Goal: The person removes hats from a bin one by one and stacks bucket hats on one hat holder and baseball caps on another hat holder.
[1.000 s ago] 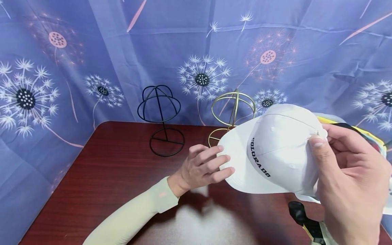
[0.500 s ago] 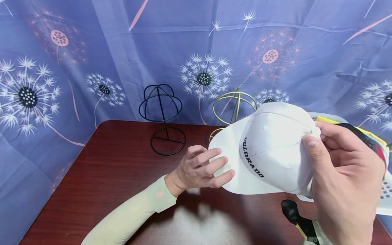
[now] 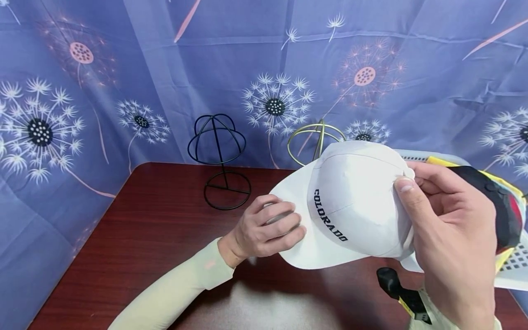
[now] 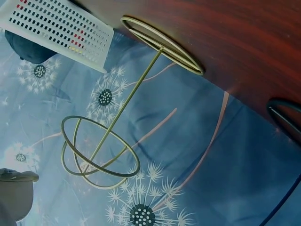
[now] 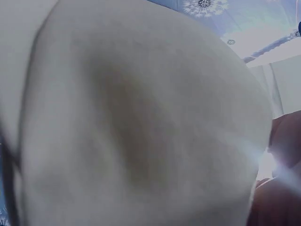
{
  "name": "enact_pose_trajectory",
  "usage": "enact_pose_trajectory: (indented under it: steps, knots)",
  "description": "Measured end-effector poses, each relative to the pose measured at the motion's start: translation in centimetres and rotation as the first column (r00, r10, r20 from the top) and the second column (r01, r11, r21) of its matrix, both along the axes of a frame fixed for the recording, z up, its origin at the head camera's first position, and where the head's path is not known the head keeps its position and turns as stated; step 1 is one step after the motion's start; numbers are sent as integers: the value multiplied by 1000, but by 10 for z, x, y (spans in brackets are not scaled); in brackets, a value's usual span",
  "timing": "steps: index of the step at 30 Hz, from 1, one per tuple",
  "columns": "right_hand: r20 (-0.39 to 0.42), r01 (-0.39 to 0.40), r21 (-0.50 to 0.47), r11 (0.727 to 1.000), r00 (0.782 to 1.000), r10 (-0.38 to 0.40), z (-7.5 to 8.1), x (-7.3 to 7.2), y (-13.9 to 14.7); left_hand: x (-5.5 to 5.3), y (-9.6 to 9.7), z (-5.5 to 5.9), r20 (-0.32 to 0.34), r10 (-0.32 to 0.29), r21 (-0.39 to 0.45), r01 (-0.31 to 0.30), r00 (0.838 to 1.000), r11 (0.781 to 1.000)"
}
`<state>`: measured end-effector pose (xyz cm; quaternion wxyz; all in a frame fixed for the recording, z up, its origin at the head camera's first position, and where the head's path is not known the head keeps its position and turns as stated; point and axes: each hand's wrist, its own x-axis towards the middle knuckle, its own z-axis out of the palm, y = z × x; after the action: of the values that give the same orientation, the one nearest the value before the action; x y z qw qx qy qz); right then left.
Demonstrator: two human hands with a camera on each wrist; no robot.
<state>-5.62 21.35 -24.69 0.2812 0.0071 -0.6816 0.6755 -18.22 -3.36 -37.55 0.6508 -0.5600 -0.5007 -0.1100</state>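
Note:
A white baseball cap point(image 3: 350, 197) with black "COLORADO" lettering is held up over the table, its brim pointing left. My right hand point(image 3: 453, 229) pinches it near the crown's top button, between thumb and fingers. At the brim, my left hand point(image 3: 264, 227) grips the edge with curled fingers on top; its thumb is hidden. Pale, blurred cap fabric point(image 5: 155, 117) fills most of the right wrist view. Behind the hands, a black wire hat stand point(image 3: 222, 160) stands on the table. A gold wire hat stand point(image 4: 117, 117) is partly covered by the cap in the head view.
At the right, a white perforated basket point(image 3: 517, 261) bears several caps, including a black one point(image 3: 482, 188). The dark red wooden table point(image 3: 123, 256) meets a blue dandelion-print curtain point(image 3: 185, 59) at the back. A black device point(image 3: 402, 293) is strapped at the right wrist.
The cap and right hand have moved left. The left hand's fingers have curled further in over the brim. More of the black cap in the basket shows.

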Motion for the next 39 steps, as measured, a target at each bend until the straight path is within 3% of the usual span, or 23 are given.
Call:
enact_pose_trajectory:
  steps: [6, 12, 18, 22, 26, 29, 31, 33, 35, 36, 37, 39]
  knots:
    - [3, -71, 20, 997, 997, 71, -4, -5, 5, 2, -7, 1, 69, -57, 3, 57, 996, 998]
    - [2, -102, 87, 991, 995, 103, -5, -8, 6, 2, -16, 5, 163, -104, -10, 107, 981, 994]
    - [-29, -217, 124, 968, 975, 222, -7, -12, 12, 4, -22, 11, 266, -185, 40, 180, 946, 983]
    - [-84, -304, 133, 943, 945, 316, -10, -16, 15, 5, -24, 15, 332, -256, 103, 235, 908, 967]
    - [-169, -413, 110, 904, 889, 426, -14, -23, 20, 8, -25, 20, 391, -309, 163, 266, 867, 950]
    - [-244, -534, 62, 843, 811, 531, -17, -28, 23, 9, -25, 22, 431, -335, 198, 274, 838, 941]
    - [-308, -614, 30, 789, 745, 592, -19, -32, 23, 10, -26, 23, 454, -351, 219, 278, 819, 935]
    - [-367, -681, 18, 733, 677, 638, -22, -36, 22, 10, -27, 23, 481, -379, 247, 292, 791, 924]
    - [-401, -717, 14, 697, 635, 660, -23, -39, 21, 10, -28, 24, 510, -415, 279, 311, 754, 908]
    - [-412, -725, 8, 688, 625, 663, -24, -40, 20, 10, -28, 25, 523, -439, 299, 325, 731, 897]
    - [-408, -713, 9, 701, 637, 654, -24, -41, 19, 11, -28, 26, 536, -464, 319, 339, 705, 885]
    - [-376, -658, 21, 752, 692, 616, -23, -41, 18, 12, -29, 27, 559, -504, 357, 358, 658, 863]
